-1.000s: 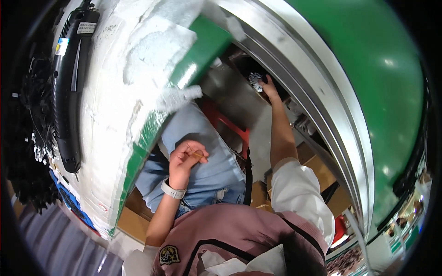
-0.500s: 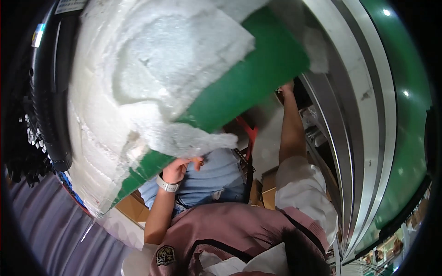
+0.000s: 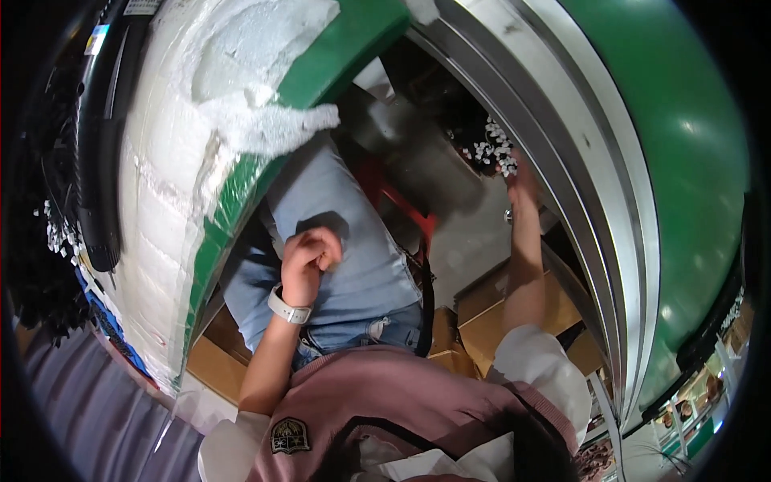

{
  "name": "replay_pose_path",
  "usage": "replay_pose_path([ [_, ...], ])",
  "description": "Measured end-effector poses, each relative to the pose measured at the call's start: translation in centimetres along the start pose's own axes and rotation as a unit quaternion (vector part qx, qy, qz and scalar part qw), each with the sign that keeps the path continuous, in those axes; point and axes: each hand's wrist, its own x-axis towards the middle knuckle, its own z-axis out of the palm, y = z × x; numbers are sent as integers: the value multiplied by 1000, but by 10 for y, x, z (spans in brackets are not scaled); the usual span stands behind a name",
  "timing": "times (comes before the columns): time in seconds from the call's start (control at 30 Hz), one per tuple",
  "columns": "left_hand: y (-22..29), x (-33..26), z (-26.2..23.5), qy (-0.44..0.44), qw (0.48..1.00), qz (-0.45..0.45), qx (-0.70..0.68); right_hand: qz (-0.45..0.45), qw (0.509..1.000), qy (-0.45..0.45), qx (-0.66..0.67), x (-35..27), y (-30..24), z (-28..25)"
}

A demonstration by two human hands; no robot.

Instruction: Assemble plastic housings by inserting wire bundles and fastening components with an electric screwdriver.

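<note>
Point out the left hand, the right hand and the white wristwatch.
left hand [image 3: 312,255], head view, on the back of the loosely curled hand.
right hand [image 3: 522,186], head view, on the hand reaching up toward the small white pieces.
white wristwatch [image 3: 287,308], head view, on the strap.

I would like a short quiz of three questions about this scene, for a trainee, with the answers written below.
1. True or false: the left hand is curled, in front of the blue jeans.
2. Which wrist wears the white watch? A) the left B) the right C) neither
3. Fill in: the right hand reaches far out, close to a heap of small ___ pieces.

Key: 1 true; 2 A; 3 white.
</note>
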Motion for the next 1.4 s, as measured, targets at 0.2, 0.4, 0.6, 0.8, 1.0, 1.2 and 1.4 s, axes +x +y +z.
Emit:
replay_pose_path([
  [0.2, 12, 40, 49, -61, 885, 231, 401, -132, 978, -85, -137, -143, -46, -11],
  [0.4, 23, 40, 116, -225, 717, 399, 525, -123, 958, -241, -100, -271, -82, -32],
  [0.6, -4, 15, 106, -322, 831, 352, 286, -56, 935, -332, -109, -316, -85, -14],
  [0.8, -27, 22, 79, -163, 763, 465, 419, -308, 858, -318, -262, -307, -98, 11],
  [1.0, 9, -23, 56, -115, 986, 120, 32, -348, 755, -393, -392, -327, -61, 60],
  [1.2, 42, -31, 33, -83, 979, 77, -171, -111, 879, -461, 59, -302, -45, 84],
  [1.4, 33, -9, 24, -82, 961, 30, -264, -136, 846, -491, -160, -287, -37, 87],
])
